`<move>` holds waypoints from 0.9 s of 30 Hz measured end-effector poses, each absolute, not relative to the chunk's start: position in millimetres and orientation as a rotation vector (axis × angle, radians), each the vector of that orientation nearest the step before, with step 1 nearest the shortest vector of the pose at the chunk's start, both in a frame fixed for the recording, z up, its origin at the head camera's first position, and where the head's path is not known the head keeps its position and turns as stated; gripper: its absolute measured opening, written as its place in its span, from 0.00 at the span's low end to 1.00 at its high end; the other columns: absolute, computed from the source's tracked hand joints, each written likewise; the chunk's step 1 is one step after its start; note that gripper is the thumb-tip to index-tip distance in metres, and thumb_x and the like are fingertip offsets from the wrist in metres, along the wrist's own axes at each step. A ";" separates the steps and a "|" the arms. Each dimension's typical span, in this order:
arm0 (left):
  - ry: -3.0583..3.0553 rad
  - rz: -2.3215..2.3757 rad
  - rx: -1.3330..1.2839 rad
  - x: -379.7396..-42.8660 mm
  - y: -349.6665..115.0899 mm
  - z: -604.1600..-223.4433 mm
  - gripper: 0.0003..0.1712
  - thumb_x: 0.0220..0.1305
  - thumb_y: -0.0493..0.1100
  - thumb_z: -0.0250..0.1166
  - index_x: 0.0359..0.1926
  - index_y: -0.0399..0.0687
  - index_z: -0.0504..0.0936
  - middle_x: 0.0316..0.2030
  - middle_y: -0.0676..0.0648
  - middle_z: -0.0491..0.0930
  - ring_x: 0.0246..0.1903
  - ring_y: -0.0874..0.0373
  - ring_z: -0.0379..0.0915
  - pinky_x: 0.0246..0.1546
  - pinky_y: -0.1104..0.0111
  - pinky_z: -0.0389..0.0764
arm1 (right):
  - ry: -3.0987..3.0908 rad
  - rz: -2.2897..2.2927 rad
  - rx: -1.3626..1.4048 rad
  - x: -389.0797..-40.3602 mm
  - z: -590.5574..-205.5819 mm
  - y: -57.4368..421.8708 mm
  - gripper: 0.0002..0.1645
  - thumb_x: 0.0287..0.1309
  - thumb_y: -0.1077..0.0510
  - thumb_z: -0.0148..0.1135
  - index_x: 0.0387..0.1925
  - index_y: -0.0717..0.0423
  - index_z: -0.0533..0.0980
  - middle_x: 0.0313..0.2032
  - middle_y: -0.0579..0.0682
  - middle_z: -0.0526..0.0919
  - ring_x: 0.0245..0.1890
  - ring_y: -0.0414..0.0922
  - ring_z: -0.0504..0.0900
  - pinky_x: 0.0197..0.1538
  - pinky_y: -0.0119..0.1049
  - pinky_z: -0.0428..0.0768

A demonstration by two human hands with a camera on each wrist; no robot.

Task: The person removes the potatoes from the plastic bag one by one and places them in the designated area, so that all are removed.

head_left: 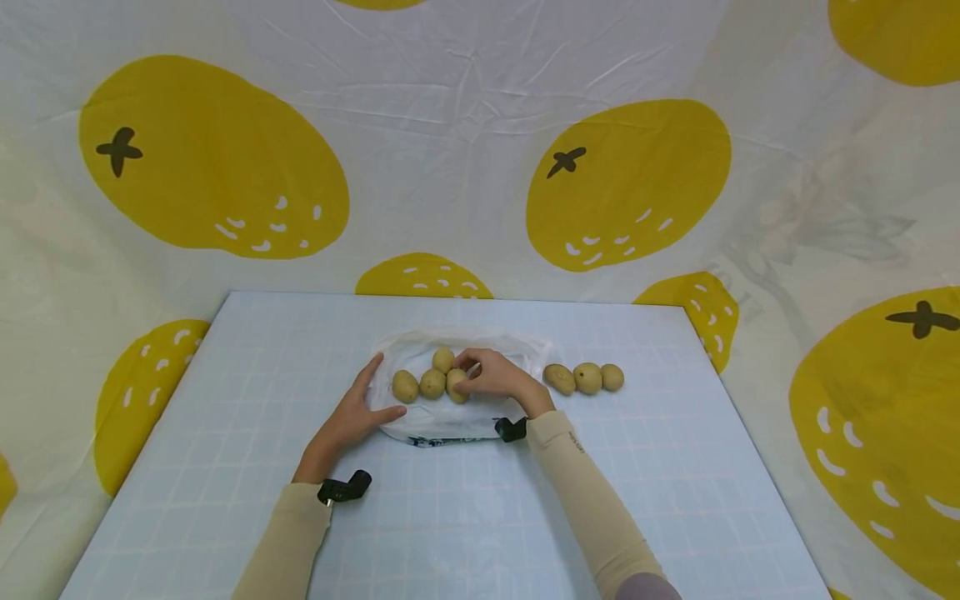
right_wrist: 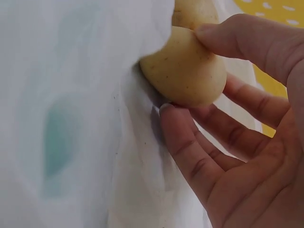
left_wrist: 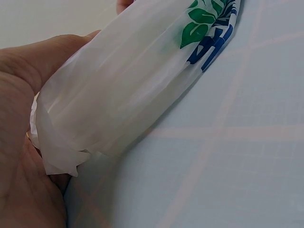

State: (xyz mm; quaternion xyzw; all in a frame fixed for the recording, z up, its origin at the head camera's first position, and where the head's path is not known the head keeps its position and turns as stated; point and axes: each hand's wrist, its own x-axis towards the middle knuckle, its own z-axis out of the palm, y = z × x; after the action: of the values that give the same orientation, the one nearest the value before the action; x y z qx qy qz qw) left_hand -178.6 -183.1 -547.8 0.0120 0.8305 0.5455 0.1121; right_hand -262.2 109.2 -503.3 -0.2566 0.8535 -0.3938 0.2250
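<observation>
A white plastic bag [head_left: 480,423] with green leaf and blue print lies on the table, and several potatoes [head_left: 406,386] sit on it. My right hand [head_left: 491,372] grips the rightmost of these potatoes [right_wrist: 187,71], thumb on one side and fingers curled on the other. Another potato [right_wrist: 192,12] shows just behind it in the right wrist view. At the bag's left end my left hand [head_left: 358,415] rests with thumb and fingers spread wide along its edge. Seen from the left wrist, the bag's side [left_wrist: 109,90] stands raised against that hand.
Three more potatoes [head_left: 587,378] lie in a row just right of the bag. The table [head_left: 465,517] has a pale blue checked cover. Behind and beside it hangs a white cloth [head_left: 420,167] with large yellow fruit prints.
</observation>
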 end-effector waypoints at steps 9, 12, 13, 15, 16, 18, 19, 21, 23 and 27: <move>2.432 1.593 0.027 -179.6 -182.5 -548.1 0.68 0.57 0.53 0.79 0.84 0.62 0.39 0.84 0.43 0.38 0.82 0.39 0.33 0.79 0.39 0.42 | 2.360 -1.085 -0.737 -260.6 -502.4 108.3 0.25 0.58 0.54 0.71 0.56 0.55 0.79 0.54 0.53 0.83 0.50 0.47 0.81 0.55 0.39 0.82; 2.430 1.591 0.026 -179.1 -182.5 -546.8 0.68 0.57 0.53 0.79 0.84 0.62 0.39 0.84 0.43 0.38 0.82 0.39 0.33 0.79 0.38 0.42 | 2.358 -1.083 -0.723 -259.8 -501.5 109.3 0.24 0.59 0.55 0.70 0.57 0.54 0.79 0.55 0.53 0.82 0.49 0.47 0.81 0.53 0.39 0.83; 2.429 1.593 0.029 -179.1 -182.5 -546.5 0.68 0.57 0.53 0.79 0.84 0.61 0.39 0.84 0.43 0.38 0.82 0.39 0.33 0.79 0.38 0.42 | 2.357 -1.084 -0.717 -259.8 -501.5 109.8 0.24 0.59 0.55 0.70 0.57 0.53 0.79 0.55 0.53 0.82 0.49 0.47 0.81 0.52 0.38 0.83; 2.432 1.594 0.034 -178.8 -182.7 -546.0 0.68 0.57 0.52 0.79 0.84 0.60 0.39 0.83 0.42 0.38 0.82 0.39 0.33 0.79 0.38 0.42 | 2.358 -1.086 -0.709 -260.1 -501.3 110.7 0.24 0.59 0.56 0.70 0.57 0.53 0.79 0.56 0.53 0.82 0.48 0.47 0.82 0.51 0.37 0.83; 2.434 1.595 0.034 -178.6 -183.0 -545.9 0.68 0.57 0.52 0.78 0.84 0.60 0.39 0.83 0.42 0.38 0.82 0.39 0.33 0.79 0.38 0.42 | 2.357 -1.090 -0.702 -260.1 -500.9 111.0 0.24 0.59 0.57 0.69 0.58 0.52 0.79 0.56 0.53 0.82 0.48 0.47 0.82 0.49 0.37 0.83; 2.437 1.594 0.035 -178.2 -183.3 -545.9 0.67 0.57 0.52 0.78 0.84 0.60 0.39 0.83 0.42 0.38 0.82 0.39 0.33 0.79 0.39 0.42 | 2.356 -1.101 -0.686 -260.0 -500.0 111.7 0.24 0.59 0.57 0.69 0.58 0.52 0.79 0.56 0.53 0.82 0.48 0.46 0.82 0.48 0.36 0.83; 2.440 1.592 0.034 -178.1 -183.4 -546.0 0.67 0.58 0.52 0.78 0.84 0.60 0.39 0.84 0.43 0.38 0.82 0.39 0.33 0.79 0.39 0.42 | 2.358 -1.108 -0.679 -260.1 -499.5 112.0 0.24 0.59 0.57 0.69 0.58 0.51 0.79 0.57 0.53 0.82 0.48 0.46 0.82 0.47 0.36 0.84; 2.439 1.592 0.030 -178.0 -183.3 -546.1 0.67 0.58 0.52 0.78 0.84 0.61 0.39 0.84 0.43 0.38 0.82 0.39 0.33 0.79 0.38 0.42 | 2.363 -1.119 -0.664 -259.8 -497.7 112.6 0.24 0.59 0.58 0.69 0.58 0.51 0.79 0.57 0.53 0.82 0.48 0.46 0.82 0.47 0.36 0.84; 2.440 1.594 0.028 -178.0 -183.2 -546.5 0.67 0.58 0.52 0.78 0.84 0.61 0.39 0.84 0.43 0.38 0.82 0.39 0.33 0.79 0.38 0.42 | 2.370 -1.131 -0.662 -259.4 -496.1 113.7 0.24 0.59 0.58 0.69 0.58 0.51 0.79 0.58 0.53 0.82 0.49 0.46 0.83 0.47 0.36 0.84; 2.431 1.603 0.028 -178.0 -182.1 -547.0 0.67 0.58 0.52 0.78 0.84 0.61 0.39 0.84 0.44 0.38 0.82 0.39 0.33 0.79 0.38 0.42 | 2.402 -1.152 -0.679 -258.4 -493.3 117.8 0.25 0.57 0.59 0.68 0.58 0.51 0.80 0.58 0.53 0.82 0.50 0.48 0.84 0.48 0.37 0.84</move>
State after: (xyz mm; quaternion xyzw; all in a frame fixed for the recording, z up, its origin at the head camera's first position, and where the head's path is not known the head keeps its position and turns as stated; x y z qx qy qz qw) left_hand -178.0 -182.1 -547.0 0.0097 0.8294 0.5467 0.1145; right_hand -258.4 117.8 -493.3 -0.2422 0.8570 -0.4110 0.1948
